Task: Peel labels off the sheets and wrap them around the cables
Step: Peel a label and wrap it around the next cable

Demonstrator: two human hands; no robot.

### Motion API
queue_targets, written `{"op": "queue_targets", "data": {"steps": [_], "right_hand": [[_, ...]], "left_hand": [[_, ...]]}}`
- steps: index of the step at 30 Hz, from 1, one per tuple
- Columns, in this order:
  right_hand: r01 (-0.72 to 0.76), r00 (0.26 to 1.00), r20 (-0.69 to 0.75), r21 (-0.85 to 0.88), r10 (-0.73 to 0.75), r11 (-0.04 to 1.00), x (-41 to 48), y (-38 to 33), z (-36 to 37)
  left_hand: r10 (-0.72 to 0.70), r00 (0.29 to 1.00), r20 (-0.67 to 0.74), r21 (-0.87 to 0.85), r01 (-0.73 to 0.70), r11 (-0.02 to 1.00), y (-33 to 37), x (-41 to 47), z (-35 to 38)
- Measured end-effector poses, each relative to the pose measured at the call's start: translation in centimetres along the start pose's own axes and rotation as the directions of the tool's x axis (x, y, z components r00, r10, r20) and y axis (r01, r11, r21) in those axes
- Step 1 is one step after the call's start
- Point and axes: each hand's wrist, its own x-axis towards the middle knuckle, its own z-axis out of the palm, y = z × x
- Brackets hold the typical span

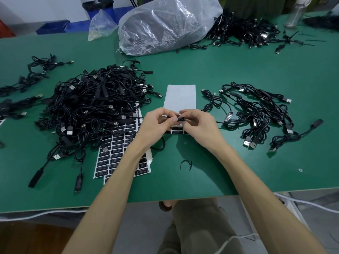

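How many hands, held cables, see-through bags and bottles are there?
Hands: 2, left hand and right hand
Held cable: 1
See-through bags: 2, big bag and small bag
Clear bottle: 1
Total: 6

Two hands, the left hand point(156, 125) and the right hand point(200, 123), pinch one cable point(180, 119) over one nearly stripped sheet point(180, 97). Left of that sheet lie at least two full label sheets point(119, 153) and one uncountable cable heap point(95, 103). To its right is one looser spread point(256, 114), and beyond it are two plastic bags: a large bag point(168, 24) and a small bag point(101, 24).
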Motion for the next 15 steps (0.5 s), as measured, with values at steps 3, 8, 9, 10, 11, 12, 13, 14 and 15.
{"op": "queue_targets", "data": {"steps": [3, 8, 9, 10, 11, 12, 13, 14, 15], "right_hand": [[-0.001, 1.0, 0.004, 0.031, 0.001, 1.0, 0.05, 0.01, -0.09], [0.02, 1.0, -0.004, 0.02, -0.02, 1.0, 0.0, 0.04, -0.1], [0.026, 1.0, -0.003, 0.007, -0.026, 1.0, 0.0, 0.05, -0.13], [0.031, 1.0, -0.004, -0.004, -0.031, 1.0, 0.04, 0.1, -0.16], [0.028, 1.0, -0.007, -0.007, -0.028, 1.0, 0.09, 0.16, -0.19], [0.019, 1.0, -0.014, 0.001, -0.019, 1.0, 0.13, 0.18, -0.21], [0.009, 1.0, -0.025, 0.02, -0.008, 1.0, 0.17, 0.17, -0.22], [-0.001, 0.999, -0.037, 0.044, 0.002, 0.999, 0.19, 0.18, -0.24], [-0.01, 0.999, -0.049, 0.068, 0.013, 0.998, 0.22, 0.2, -0.28]], "left_hand": [[-0.016, 1.0, -0.018, -0.009, 0.015, 1.0, -0.28, 0.06, -0.04], [-0.014, 1.0, -0.015, -0.023, 0.013, 1.0, -0.45, 0.07, -0.07], [-0.004, 1.0, -0.01, -0.02, 0.004, 1.0, -0.46, 0.05, -0.08], [0.01, 1.0, -0.003, -0.022, -0.01, 1.0, -0.44, 0.04, -0.14], [0.026, 1.0, 0.003, -0.03, -0.026, 0.999, -0.41, 0.0, -0.2], [0.041, 0.999, 0.01, -0.041, -0.041, 0.998, -0.34, -0.05, -0.27], [0.054, 0.998, 0.017, -0.052, -0.053, 0.997, -0.27, -0.09, -0.29], [0.062, 0.998, 0.023, -0.058, -0.061, 0.996, -0.22, -0.13, -0.29], [0.068, 0.997, 0.023, -0.06, -0.067, 0.996, -0.23, -0.12, -0.27]]}}
